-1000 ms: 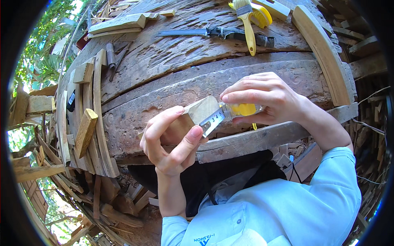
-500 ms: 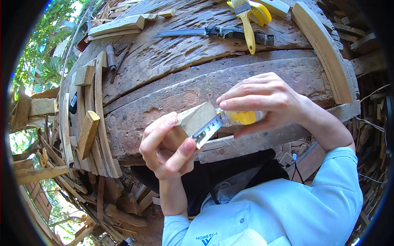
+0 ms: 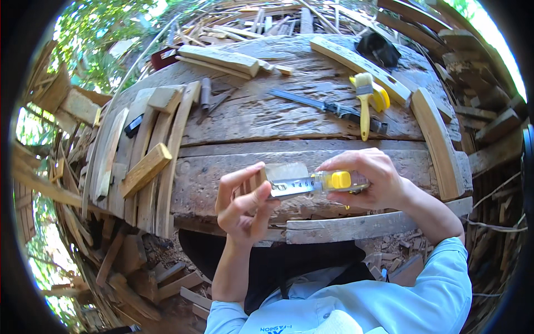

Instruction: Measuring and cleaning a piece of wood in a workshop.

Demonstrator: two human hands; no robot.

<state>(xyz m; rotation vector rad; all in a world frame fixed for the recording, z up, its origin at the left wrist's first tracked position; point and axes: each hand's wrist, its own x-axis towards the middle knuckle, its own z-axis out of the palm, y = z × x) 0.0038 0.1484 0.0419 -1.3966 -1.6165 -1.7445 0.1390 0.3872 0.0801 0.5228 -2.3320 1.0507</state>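
A short wooden block (image 3: 287,170) is gripped between the fingers and thumb of my left hand (image 3: 243,207), above the near side of the workbench. My right hand (image 3: 381,177) is closed round a tape measure (image 3: 340,180) with a see-through case and a yellow button. A short length of its metal blade (image 3: 300,186) is out, lying along the block's near side. The blade's hooked end is beside my left thumb. Whether the thumb presses on it, I cannot tell.
The rough wooden workbench (image 3: 233,164) carries a clamp-like bar tool (image 3: 328,107), a yellow-handled brush (image 3: 364,106) and a curved wood piece (image 3: 438,145) at right. Several wood strips (image 3: 179,145) lie at left, with a short offcut (image 3: 146,170) across them. Scrap wood surrounds the bench.
The view has tilted up, showing more of the bench and yard. The block and tape blade have turned from slanted to nearly level. Both hands keep their holds.
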